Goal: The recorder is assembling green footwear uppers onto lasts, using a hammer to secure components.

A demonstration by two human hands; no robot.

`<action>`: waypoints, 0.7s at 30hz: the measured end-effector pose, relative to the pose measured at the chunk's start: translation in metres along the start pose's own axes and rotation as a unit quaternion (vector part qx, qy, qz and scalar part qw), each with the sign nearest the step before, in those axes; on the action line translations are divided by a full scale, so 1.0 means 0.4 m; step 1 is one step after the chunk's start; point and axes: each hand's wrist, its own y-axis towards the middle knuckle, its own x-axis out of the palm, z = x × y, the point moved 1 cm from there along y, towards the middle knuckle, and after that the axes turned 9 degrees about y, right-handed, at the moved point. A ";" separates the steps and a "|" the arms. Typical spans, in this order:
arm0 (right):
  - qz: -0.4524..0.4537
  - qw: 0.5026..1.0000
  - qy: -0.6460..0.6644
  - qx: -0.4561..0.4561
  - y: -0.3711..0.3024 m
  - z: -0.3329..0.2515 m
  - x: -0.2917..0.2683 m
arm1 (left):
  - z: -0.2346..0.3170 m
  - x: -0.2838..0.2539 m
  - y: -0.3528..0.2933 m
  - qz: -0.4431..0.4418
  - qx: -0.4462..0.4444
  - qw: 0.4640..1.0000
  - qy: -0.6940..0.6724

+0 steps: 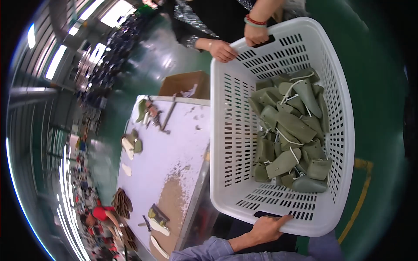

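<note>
With the left hand (265, 229) partly curled, I am gripping the basket (216, 130) by its near rim (309, 228); I am not discerning the hidden right hand's state.

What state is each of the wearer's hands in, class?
Left hand: closed, holding the white basket by its near end.
Right hand: not visible; cannot be told.

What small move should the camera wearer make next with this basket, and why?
I'd probably bring the right hand onto the near rim, if it isn't already supporting from below: it is out of view, and only the left hand shows holding that end of the white basket, loaded with olive-green pieces. A co-worker's hand and braceleted hand hold the far end.
</note>
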 end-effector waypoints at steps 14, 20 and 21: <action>-0.065 0.957 -0.226 -0.169 -0.458 0.023 0.348 | -0.236 -0.212 -0.501 0.275 0.070 0.958 0.033; -0.049 0.965 -0.159 -0.201 -0.606 0.034 0.402 | -0.343 -0.187 -0.660 0.349 0.115 0.930 -0.013; -0.022 0.980 -0.060 -0.190 -0.633 0.039 0.435 | -0.353 -0.193 -0.683 0.338 0.107 0.935 -0.017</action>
